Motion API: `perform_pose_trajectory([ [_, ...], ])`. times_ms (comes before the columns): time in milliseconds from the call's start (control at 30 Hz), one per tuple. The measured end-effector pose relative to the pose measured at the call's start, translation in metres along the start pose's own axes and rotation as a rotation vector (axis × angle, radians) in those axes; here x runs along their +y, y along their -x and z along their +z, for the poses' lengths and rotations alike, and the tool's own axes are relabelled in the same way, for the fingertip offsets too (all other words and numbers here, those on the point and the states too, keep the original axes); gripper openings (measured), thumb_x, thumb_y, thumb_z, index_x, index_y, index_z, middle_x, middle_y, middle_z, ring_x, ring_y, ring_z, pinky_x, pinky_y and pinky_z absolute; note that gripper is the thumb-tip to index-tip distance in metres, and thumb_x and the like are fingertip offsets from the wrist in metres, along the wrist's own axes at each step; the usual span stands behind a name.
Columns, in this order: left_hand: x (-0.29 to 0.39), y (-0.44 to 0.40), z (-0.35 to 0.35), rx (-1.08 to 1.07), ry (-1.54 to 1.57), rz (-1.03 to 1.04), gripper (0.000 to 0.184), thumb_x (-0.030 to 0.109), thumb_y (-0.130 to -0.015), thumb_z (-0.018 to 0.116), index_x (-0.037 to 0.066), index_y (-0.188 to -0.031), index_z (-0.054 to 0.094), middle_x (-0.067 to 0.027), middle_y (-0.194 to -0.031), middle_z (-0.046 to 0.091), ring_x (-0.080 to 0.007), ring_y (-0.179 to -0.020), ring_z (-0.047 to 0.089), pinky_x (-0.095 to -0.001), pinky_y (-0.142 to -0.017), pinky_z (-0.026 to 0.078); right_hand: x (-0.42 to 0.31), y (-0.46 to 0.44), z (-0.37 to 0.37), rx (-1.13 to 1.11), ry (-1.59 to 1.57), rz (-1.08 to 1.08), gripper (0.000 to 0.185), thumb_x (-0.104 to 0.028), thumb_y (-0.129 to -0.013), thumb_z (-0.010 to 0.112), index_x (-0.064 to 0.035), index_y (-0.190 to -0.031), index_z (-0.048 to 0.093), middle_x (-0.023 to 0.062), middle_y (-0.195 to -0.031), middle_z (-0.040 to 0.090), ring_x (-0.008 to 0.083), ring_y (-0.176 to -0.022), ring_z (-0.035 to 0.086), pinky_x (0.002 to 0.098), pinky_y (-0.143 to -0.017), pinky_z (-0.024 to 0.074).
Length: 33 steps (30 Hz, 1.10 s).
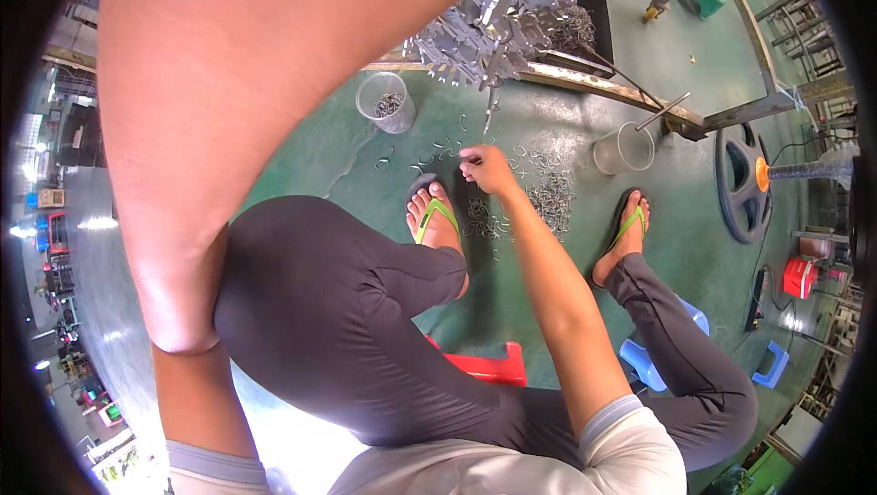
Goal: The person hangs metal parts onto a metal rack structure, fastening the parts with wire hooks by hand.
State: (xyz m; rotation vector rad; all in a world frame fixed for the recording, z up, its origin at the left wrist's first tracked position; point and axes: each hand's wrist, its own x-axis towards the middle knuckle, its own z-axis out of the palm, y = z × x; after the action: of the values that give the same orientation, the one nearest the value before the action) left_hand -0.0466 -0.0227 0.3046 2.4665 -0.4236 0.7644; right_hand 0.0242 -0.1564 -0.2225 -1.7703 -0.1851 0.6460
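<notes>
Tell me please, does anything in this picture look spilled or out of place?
Yes: many small metal hooks lie loose on the green floor near the right hand, while metal pieces sit inside a clear bucket nearby. It looks like a spill, but may be deliberate.

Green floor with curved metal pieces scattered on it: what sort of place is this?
Likely a factory workshop: small curved metal pieces strew the floor, a tub holds metal bits, and many shaped metal parts cluster nearby.
</notes>
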Motion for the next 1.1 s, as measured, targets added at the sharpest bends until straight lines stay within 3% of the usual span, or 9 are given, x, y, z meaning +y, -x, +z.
perform_pose_trajectory([
  [133, 0.001, -0.002, 0.002, 0.002, 0.012, -0.003, 0.024, 0.014, -0.085, 0.073, -0.006, -0.073, 0.07, -0.0114, -0.059, 0.066, -0.0126, -0.053, 0.064, -0.0297, -0.053, 0.049, -0.016, 0.015, -0.02, 0.017, -0.234, 0.098, 0.04, 0.005, -0.088, 0.073, 0.0138, -0.125, 0.061, 0.0153, -0.092, 0.074, 0.0201, -0.078, 0.073, 0.031, -0.068, 0.062],
  [433, 0.006, -0.01, -0.002, 0.017, 0.012, -0.01, 0.025, 0.017, -0.086, 0.075, -0.006, -0.076, 0.071, -0.0101, -0.061, 0.068, -0.0116, -0.056, 0.064, -0.0294, -0.055, 0.049, -0.077, 0.052, -0.066, 0.035, -0.467, 0.062, 0.041, -0.004, -0.094, 0.073, 0.0127, -0.129, 0.061, 0.0197, -0.111, 0.074, 0.0209, -0.091, 0.073, 0.0321, -0.083, 0.0618],
  [667, -0.003, -0.026, 0.002, 0.03, -0.035, -0.047, 0.026, 0.019, -0.086, 0.077, -0.005, -0.079, 0.073, -0.009, -0.063, 0.069, -0.0109, -0.057, 0.064, -0.0291, -0.056, 0.05, -0.111, 0.079, -0.106, 0.167, -0.428, -0.007, 0.031, -0.007, -0.093, 0.075, 0.0096, -0.119, 0.069, 0.0163, -0.103, 0.076, 0.0194, -0.087, 0.073, 0.0326, -0.082, 0.062],
  [767, -0.018, -0.031, 0.011, 0.041, -0.127, -0.014, 0.029, 0.022, -0.088, 0.079, -0.006, -0.082, 0.073, -0.0068, -0.063, 0.069, -0.0077, -0.059, 0.063, -0.0263, -0.057, 0.049, -0.157, 0.084, -0.123, 0.318, -0.459, -0.156, 0.027, -0.008, -0.092, 0.077, 0.0083, -0.112, 0.072, 0.014, -0.096, 0.076, 0.0189, -0.082, 0.074, 0.0338, -0.08, 0.0622],
  [833, -0.015, -0.033, 0.011, 0.043, -0.041, -0.05, 0.022, 0.018, -0.085, 0.073, -0.003, -0.078, 0.074, -0.0182, -0.068, 0.071, -0.0344, -0.061, 0.071, -0.0391, -0.064, 0.057, -0.226, 0.112, -0.138, 0.402, -0.607, -0.289, 0.024, -0.007, -0.091, 0.077, 0.0074, -0.11, 0.073, 0.013, -0.093, 0.076, 0.0186, -0.081, 0.074, 0.0339, -0.08, 0.0619],
  [933, -0.008, -0.034, 0.012, 0.01, -0.02, -0.081, 0.024, 0.017, -0.09, 0.078, -0.005, -0.081, 0.073, -0.0053, -0.06, 0.067, -0.0049, -0.056, 0.058, -0.0257, -0.052, 0.044, -0.341, 0.154, -0.158, 0.412, -0.536, -0.552, 0.022, -0.004, -0.09, 0.076, 0.0086, -0.108, 0.072, 0.0124, -0.092, 0.075, 0.0185, -0.082, 0.074, 0.0313, -0.078, 0.0615],
  [1100, -0.001, -0.034, 0.017, -0.008, 0.037, -0.071, 0.023, 0.015, -0.09, 0.078, -0.005, -0.08, 0.072, -0.0049, -0.06, 0.066, -0.0052, -0.054, 0.057, -0.0263, -0.051, 0.043, -0.451, 0.19, -0.157, 0.311, -0.371, -0.766, 0.024, -0.004, -0.088, 0.077, 0.0098, -0.107, 0.073, 0.013, -0.09, 0.075, 0.0166, -0.076, 0.073, 0.0278, -0.071, 0.0605],
])
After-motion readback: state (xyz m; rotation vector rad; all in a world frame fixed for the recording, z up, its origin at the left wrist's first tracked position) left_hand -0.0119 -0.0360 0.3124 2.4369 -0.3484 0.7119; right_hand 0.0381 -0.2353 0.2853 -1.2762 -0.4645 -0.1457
